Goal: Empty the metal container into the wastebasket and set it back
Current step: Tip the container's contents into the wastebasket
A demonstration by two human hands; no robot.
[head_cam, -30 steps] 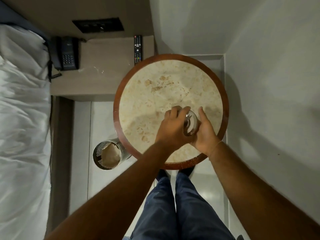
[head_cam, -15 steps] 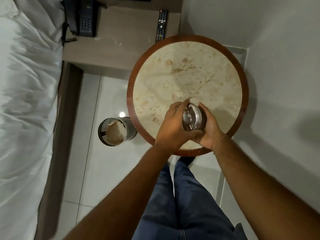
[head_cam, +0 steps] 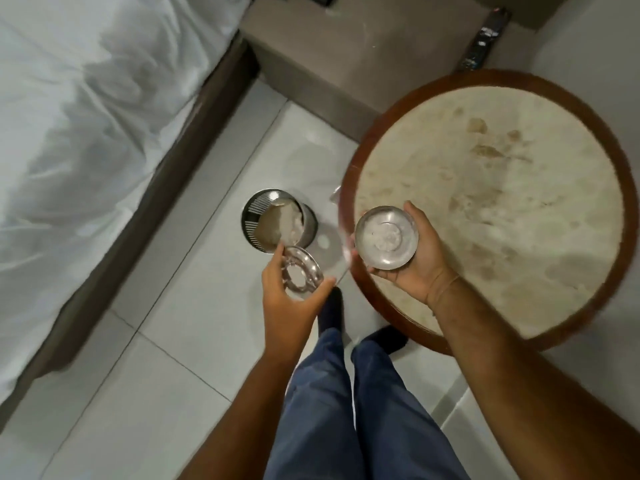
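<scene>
Head view: the right hand (head_cam: 414, 258) is cupping the open metal container (head_cam: 386, 237) above the round table's (head_cam: 346, 188) left edge. The left hand (head_cam: 287, 292) is pinching what looks like its ring-shaped lid (head_cam: 300, 272) over the floor, just beside the wastebasket (head_cam: 278, 225).

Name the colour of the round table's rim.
Reddish-brown wood, on the round table in the head view.

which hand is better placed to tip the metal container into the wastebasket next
Right, probably. The right hand already cradles the open metal container, mouth up, at the round table edge. The left hand holds only the lid, near the wastebasket on the floor.
</scene>
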